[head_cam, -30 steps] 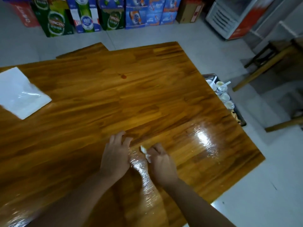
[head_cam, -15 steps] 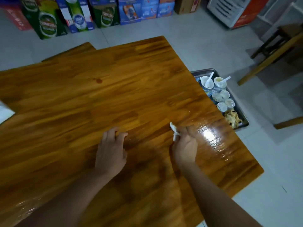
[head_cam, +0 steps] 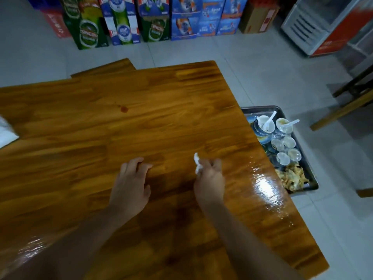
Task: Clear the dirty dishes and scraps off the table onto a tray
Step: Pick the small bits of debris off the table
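Scrap, white and crumpled, pinched in our right hand above wooden counter. Our left hand rests fingers-spread on counter, its grip holding nothing. Tray with bowls, spoons, food scraps sits beyond counter's right edge.

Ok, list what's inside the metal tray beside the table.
The tray holds bowls with white spoons, small cups and food scraps. The table edge hides its left side.
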Available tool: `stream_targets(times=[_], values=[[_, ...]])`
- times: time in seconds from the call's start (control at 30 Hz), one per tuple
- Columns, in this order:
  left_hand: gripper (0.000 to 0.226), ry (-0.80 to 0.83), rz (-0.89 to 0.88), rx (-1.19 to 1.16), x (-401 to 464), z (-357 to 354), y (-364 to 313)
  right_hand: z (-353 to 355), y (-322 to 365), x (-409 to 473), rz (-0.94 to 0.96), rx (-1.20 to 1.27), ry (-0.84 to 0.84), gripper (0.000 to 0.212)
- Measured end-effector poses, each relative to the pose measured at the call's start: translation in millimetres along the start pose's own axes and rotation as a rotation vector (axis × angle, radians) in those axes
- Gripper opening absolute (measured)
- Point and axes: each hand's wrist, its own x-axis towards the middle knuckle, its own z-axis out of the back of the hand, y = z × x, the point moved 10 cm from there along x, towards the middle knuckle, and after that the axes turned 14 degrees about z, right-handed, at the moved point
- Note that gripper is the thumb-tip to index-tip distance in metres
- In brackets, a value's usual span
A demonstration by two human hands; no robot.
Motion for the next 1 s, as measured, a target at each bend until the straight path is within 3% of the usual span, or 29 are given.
stream_targets(times=[0.1,0.17,0.3,0.4,0.47,0.53,0.63,0.77,0.87,1.0], values=[[0.057,-0.009,0.042,0.009,12,5,5,-40,70,-23,0.289,0.093,0.156,0.034],[0.058,-0.009,0.070,0.014,22,10,8,-44,86,-21,0.379,0.116,0.187,0.031],[0.057,-0.014,0.113,0.018,45,24,29,-35,47,47,0.209,-0.023,0.214,0.021],[0.057,-0.022,0.158,-0.004,61,36,52,-17,22,97,0.033,-0.047,0.051,0.020],[0.057,-0.023,0.177,-0.015,72,42,63,-26,49,100,0.095,-0.007,0.014,0.025],[0.056,-0.042,0.191,-0.029,82,50,72,-53,94,87,0.296,0.045,0.067,0.033],[0.056,-0.065,0.206,-0.049,98,62,86,-88,139,80,0.438,0.079,0.221,0.022],[0.054,-0.082,0.228,-0.071,118,75,114,-87,126,141,0.269,0.047,0.126,0.010],[0.052,-0.105,0.234,-0.082,132,83,129,-87,120,190,0.144,0.006,0.066,0.017],[0.052,-0.140,0.238,-0.102,153,94,137,-125,176,212,0.252,0.042,0.155,0.032]])
